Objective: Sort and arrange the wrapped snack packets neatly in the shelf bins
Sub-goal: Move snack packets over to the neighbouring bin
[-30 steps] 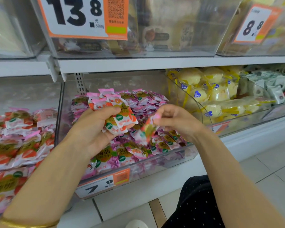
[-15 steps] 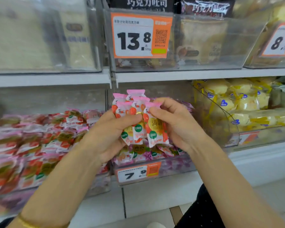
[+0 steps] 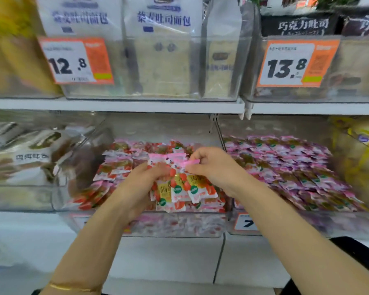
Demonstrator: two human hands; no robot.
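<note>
Both hands hold a fanned bunch of snack packets [image 3: 180, 188] above the middle bin [image 3: 168, 227], a clear tub heaped with the same red-and-pink packets. The left hand [image 3: 136, 188] wraps its fingers round the bunch's lower left side. The right hand [image 3: 215, 170] pinches the pink top edges between thumb and fingers. Hands and bunch hide the near centre of the heap, and the left forearm covers part of that bin's price label. Just right, a second bin [image 3: 296, 224] holds purple packets [image 3: 285, 165] in rows (blurred toward the edges). To the left lie brown bread packs [image 3: 26, 154], and at far right yellow packs [image 3: 362, 150]. On the shelf [image 3: 115, 106] above, bread bags [image 3: 162, 60] stand behind price tags 12.8 [image 3: 76, 60] and 13.8 [image 3: 294, 63].
</note>
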